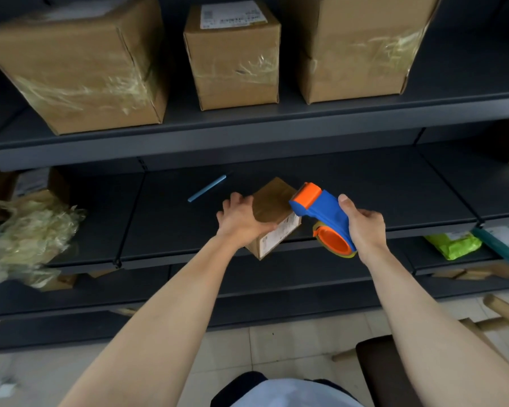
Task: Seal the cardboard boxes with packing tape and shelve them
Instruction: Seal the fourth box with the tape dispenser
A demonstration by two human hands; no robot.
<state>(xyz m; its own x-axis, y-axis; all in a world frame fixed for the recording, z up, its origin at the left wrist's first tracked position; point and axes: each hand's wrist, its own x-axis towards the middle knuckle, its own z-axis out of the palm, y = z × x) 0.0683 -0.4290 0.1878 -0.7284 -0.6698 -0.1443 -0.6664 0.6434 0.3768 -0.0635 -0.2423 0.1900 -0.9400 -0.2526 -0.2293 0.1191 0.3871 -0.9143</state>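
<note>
While left hand gripped box on shelf, right hand clutched tape dispenser; looked mid-sealing, next needed steady pull across top.

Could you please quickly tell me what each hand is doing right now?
Left hand: holds the small brown cardboard box on the dark metal shelf.
Right hand: grips the blue and orange plastic tape dispenser.
</note>
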